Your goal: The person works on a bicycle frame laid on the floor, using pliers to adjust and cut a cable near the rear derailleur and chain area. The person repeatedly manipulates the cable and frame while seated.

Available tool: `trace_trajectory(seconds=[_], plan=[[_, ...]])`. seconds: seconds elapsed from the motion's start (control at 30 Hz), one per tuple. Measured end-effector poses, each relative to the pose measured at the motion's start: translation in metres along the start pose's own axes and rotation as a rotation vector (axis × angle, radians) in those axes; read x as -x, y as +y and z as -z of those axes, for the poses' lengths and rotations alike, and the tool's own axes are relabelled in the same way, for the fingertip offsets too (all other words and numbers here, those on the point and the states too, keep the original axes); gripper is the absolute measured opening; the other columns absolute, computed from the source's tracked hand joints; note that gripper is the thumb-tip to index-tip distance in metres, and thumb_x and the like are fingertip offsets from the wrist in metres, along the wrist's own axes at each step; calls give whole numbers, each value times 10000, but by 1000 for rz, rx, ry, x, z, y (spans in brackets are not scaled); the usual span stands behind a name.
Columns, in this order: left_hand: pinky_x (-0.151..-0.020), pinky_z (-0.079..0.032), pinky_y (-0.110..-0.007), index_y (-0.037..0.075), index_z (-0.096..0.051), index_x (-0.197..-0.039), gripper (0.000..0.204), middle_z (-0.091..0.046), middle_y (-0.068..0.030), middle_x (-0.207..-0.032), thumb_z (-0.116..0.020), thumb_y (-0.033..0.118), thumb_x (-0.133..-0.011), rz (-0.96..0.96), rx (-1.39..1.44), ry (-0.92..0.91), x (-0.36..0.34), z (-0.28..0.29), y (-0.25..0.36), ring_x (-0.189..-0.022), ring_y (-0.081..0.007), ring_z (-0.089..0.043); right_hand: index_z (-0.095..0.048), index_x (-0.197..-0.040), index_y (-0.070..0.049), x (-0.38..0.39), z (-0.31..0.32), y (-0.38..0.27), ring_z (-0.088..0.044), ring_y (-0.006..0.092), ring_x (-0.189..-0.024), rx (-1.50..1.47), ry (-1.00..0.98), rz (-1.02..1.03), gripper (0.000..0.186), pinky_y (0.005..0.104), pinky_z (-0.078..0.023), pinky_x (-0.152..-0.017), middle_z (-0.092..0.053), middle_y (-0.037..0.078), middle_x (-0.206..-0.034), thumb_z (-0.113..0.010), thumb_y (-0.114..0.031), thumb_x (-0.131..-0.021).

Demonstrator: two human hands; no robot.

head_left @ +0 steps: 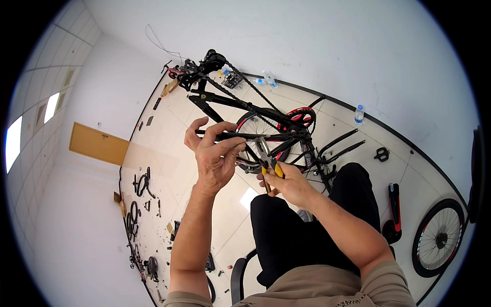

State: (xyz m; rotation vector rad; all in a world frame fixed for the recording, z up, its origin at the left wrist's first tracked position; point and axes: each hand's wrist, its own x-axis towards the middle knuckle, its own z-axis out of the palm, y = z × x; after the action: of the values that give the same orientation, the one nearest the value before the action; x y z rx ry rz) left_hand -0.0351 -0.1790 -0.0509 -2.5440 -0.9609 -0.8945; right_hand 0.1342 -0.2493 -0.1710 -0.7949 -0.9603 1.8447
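Your right hand point(291, 184) grips yellow-and-black pliers point(279, 170), nose at the black bike frame point(275, 137) in front of you. Left hand point(215, 158) curls at that frame; can't tell if it's pinching anything.

Yellow-handled pliers point(265, 157) slant, jaws close beside the black bicycle frame point(279, 137).

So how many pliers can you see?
1: the yellow-and-black pliers in the right grip, by the black bike frame. Others may be hidden among the small floor parts.
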Motion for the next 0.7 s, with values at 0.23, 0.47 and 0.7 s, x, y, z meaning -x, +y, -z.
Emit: trace_trajectory(seconds=[0.23,0.47,0.7], plan=[[-1025,-244,-468,206,-771,-859,126,-687,24,-1066,-810,141,-758,3,-13,-23,-1,0,1,-1226,-335,-398,-556,-1170,-23,-1,-8,7,-632,131,-965,-66,-13,23,203,288,-520,-763,-646,71,-1112,-530,-165,-1026],[-1082,-227,-469,133,-777,-845,43,-696,-14,-1080,-771,165,-817,14,-7,-84,-2,6,4,-1270,-325,-364,-547,-1164,-5,-1,-14,8,-626,138,-925,-174,-15,40,209,305,-513,-781,-636,91,-1086,-535,-154,-1018],[-1087,-217,-471,114,-761,-815,46,-697,-31,-1112,-753,157,-827,21,15,-86,-3,7,5,-1277,-332,-362,-553,-1087,-14,0,-13,5,-632,131,-850,-211,-40,83,174,279,-517,-745,-614,63,-963,-540,-173,-1017]])
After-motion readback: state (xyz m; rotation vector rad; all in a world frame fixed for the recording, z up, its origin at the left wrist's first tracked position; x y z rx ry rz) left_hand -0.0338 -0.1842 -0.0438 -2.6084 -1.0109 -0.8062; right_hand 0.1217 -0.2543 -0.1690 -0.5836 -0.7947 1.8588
